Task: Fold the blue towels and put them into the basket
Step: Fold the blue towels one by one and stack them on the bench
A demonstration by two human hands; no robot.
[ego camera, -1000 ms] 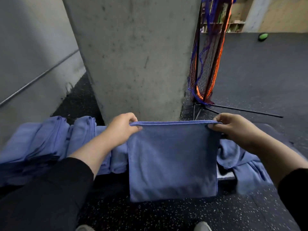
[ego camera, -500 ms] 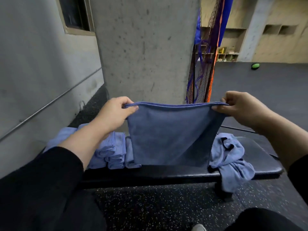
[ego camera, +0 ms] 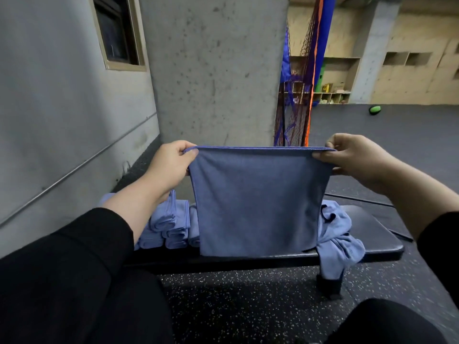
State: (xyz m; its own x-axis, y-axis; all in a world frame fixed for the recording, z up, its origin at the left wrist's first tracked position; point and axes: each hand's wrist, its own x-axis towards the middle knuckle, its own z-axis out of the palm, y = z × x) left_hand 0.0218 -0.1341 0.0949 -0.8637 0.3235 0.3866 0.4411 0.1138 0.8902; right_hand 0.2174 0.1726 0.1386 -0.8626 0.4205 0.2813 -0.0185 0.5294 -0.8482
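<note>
A blue towel (ego camera: 258, 199), doubled over, hangs flat in the air above a black bench (ego camera: 367, 234). My left hand (ego camera: 169, 167) pinches its top left corner. My right hand (ego camera: 352, 157) pinches the top right corner, so the top edge is pulled straight. Several folded blue towels (ego camera: 171, 224) lie in a row on the bench's left part, partly behind my left arm and the held towel. A crumpled blue towel (ego camera: 335, 234) lies on the bench's right part and droops over its front edge. No basket is in view.
A concrete pillar (ego camera: 213, 70) stands right behind the bench, with a grey wall (ego camera: 62, 108) to the left. A dark net on an orange-and-blue frame (ego camera: 298, 108) stands beside the pillar. A green ball (ego camera: 375, 110) lies far off on the dark speckled floor.
Both hands have lifted the towel higher and pulled its top edge taut after it sagged. The view has tilted up, and the bench now shows below the towel.
</note>
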